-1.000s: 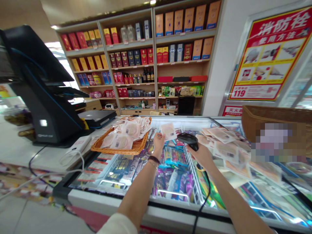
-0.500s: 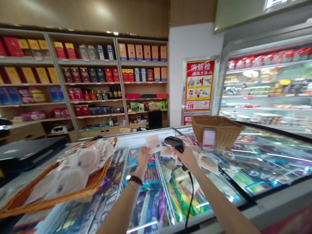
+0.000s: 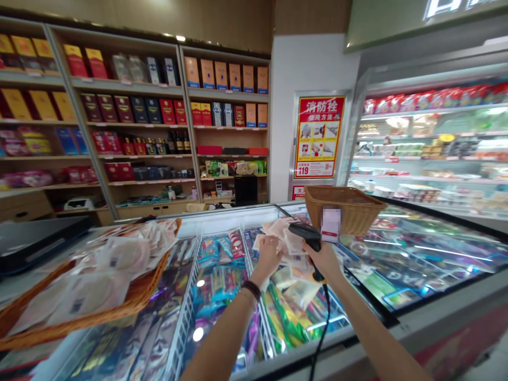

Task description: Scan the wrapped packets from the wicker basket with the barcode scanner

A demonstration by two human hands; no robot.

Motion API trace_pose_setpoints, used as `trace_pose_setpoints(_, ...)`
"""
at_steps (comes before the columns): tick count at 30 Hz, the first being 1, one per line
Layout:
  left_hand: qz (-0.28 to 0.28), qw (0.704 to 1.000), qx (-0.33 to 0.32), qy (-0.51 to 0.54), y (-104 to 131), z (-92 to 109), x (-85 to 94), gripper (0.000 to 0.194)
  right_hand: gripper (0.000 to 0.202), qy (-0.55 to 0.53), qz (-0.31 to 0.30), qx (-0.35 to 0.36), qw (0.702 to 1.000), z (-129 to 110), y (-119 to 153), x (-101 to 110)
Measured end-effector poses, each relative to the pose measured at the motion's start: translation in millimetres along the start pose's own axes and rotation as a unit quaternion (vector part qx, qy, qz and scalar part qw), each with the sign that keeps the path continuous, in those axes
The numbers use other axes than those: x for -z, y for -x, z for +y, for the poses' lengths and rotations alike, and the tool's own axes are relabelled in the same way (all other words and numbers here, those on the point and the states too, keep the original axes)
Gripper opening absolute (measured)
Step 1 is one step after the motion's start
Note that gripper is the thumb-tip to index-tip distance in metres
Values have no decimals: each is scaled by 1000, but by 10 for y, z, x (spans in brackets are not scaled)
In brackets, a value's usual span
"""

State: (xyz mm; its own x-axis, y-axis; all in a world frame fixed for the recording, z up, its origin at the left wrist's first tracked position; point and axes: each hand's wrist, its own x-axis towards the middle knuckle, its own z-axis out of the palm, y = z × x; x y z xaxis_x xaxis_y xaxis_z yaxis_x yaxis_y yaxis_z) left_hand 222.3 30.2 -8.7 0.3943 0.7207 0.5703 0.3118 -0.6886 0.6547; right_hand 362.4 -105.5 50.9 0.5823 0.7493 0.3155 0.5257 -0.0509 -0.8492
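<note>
My right hand is wrapped round the handle of a black barcode scanner, whose head points left and whose cord runs down toward me. Over a loose pile of flat clear packets on the glass freezer top is my left hand, its fingers curled and pinching a flat packet. The fingers partly cover that packet, and its contents are blurred. On the left, an orange woven tray holds many similar packets, some with a round pale item inside and a barcode label.
A brown wicker basket stands on the freezer behind the scanner. Below the glass lie wrapped goods in white wire baskets. A dark flat device sits at far left. Shelves of boxes and a lit fridge line the back.
My left hand has moved right and down with the packet, from over the glass to the pile. The scanner in my right hand has shifted right. The view has turned slightly.
</note>
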Motion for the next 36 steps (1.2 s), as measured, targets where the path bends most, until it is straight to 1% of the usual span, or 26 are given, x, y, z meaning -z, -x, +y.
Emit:
trace_pose_setpoints(2, -25, 998, -6, -51, 81, -49, 66, 25, 30, 12, -7, -3, 1000, -29, 26, -69)
trace_pose_setpoints(4, -43, 996, 3, -72, 140, -132, 203, 25, 31, 10, -25, 4, 1000, -72, 54, -178)
trace_pose_setpoints(6, -42, 996, 17, -71, 186, -241, 411, 21, 33, 0, -51, 12, 999, -129, 79, -324)
trace_pose_setpoints(8, -26, 997, 19, -63, 227, -355, 682, 16, 34, -9, -82, 19, 996, -209, 97, -499)
trace_pose_setpoints(10, -7, 998, 11, -59, 264, -450, 1005, 10, 33, -16, -113, 28, 993, -324, 107, -694)
trace_pose_setpoints(12, 17, 998, 16, -62, 295, -507, 1373, 9, 31, -25, -146, 41, 988, -473, 112, -903)
trace_pose_setpoints(14, 58, 995, 38, -72, 323, -526, 1780, 13, 30, -43, -168, 53, 983, -645, 124, -1124)
trace_pose_setpoints(17, 138, 981, 65, -120, 393, -521, 2434, 26, 30, -73, -190, 72, 976, -908, 185, -1465)
trace_pose_setpoints(18, 164, 972, 71, -150, 433, -524, 2650, 32, 30, -84, -198, 79, 973, -990, 221, -1575)
trace_pose_setpoints(20, 216, 946, 96, -220, 548, -550, 3046, 43, 30, -111, -221, 93, 965, -1133, 317, -1778)
trace_pose_setpoints(22, 265, 914, 133, -277, 699, -611, 3370, 53, 30, -141, -243, 100, 955, -1238, 430, -1949)
trace_pose_setpoints(23, 285, 900, 152, -294, 780, -653, 3498, 58, 31, -154, -249, 100, 951, -1274, 487, -2019)
trace_pose_setpoints(25, 309, 881, 185, -308, 936, -755, 3686, 66, 33, -177, -251, 94, 947, -1308, 588, -2124)
trace_pose_setpoints(27, 315, 877, 201, -301, 1059, -862, 3794, 69, 36, -187, -245, 88, 947, -1301, 659, -2182)
trace_pose_setpoints(28, 316, 880, 202, -292, 1104, -910, 3825, 67, 37, -185, -243, 87, 948, -1287, 683, -2194)
trace_pose_setpoints(29, 318, 882, 202, -284, 1138, -951, 3844, 64, 37, -178, -243, 87, 950, -1270, 699, -2195)
trace_pose_setpoints(31, 322, 882, 209, -273, 1176, -1006, 3858, 50, 36, -163, -242, 87, 952, -1236, 716, -2174)
trace_pose_setpoints(33, 317, 877, 233, -276, 1190, -1020, 3855, 36, 35, -155, -242, 84, 954, -1209, 721, -2140)
trace_pose_setpoints(34, 308, 876, 245, -280, 1193, -1012, 3850, 32, 34, -152, -242, 83, 955, -1198, 722, -2125)
trace_pose_setpoints(36, 286, 877, 258, -289, 1196, -972, 3841, 32, 32, -145, -242, 84, 956, -1178, 720, -2106)
